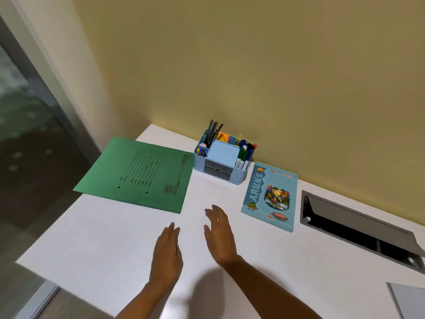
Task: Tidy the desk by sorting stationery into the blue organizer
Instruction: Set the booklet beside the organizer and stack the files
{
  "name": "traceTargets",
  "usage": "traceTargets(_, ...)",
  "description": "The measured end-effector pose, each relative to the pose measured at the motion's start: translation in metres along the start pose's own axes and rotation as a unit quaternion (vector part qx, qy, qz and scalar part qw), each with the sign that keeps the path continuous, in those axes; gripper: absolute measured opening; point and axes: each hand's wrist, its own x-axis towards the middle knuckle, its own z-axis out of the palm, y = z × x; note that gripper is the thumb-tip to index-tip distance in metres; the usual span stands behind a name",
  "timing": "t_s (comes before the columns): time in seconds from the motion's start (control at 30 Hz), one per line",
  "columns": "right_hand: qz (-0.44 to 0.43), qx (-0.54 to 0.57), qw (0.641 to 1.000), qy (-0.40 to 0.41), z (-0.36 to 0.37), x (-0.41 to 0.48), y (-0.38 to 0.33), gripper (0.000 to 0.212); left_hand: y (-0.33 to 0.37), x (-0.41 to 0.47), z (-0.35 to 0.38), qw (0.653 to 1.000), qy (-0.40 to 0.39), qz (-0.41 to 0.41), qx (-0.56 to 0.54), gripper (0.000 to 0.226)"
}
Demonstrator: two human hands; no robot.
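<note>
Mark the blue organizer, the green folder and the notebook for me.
blue organizer (199, 163), head view, left front wall beside the drawers.
green folder (138, 176), head view, middle of its cover.
notebook (270, 196), head view, middle of its cover.

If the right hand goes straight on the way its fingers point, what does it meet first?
Most likely the blue organizer, near its grey drawers. The right hand points across bare white desk toward its front. The green folder lies just left of that line. The hand's height is unclear.
</note>
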Motion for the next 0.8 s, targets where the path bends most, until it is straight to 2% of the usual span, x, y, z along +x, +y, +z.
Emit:
traceTargets(0.13,-0.095,-0.027,0.988,-0.115,0.009,0.017,-0.031,0.054,-0.028,-0.015,-0.023,0.996,-0.012,-0.050,0.069,0.055)
traceTargets(0.23,-0.093,-0.039,0.979,-0.179,0.023,0.032,-0.047,0.060,-0.048,-0.028,-0.033,0.987,-0.022,-0.088,0.131,0.056)
traceTargets(0.37,-0.085,-0.055,0.960,-0.260,0.042,0.038,-0.060,0.063,-0.067,-0.041,-0.033,0.984,-0.022,-0.063,0.166,0.068)
traceTargets(0.7,-0.134,-0.160,0.934,-0.290,0.048,0.048,-0.061,0.056,-0.069,-0.056,-0.030,0.980,-0.008,-0.062,0.187,0.059)
traceTargets(0.8,-0.150,-0.186,0.937,-0.255,0.048,0.049,-0.068,0.048,-0.075,-0.061,-0.028,0.978,-0.002,-0.049,0.204,0.059)
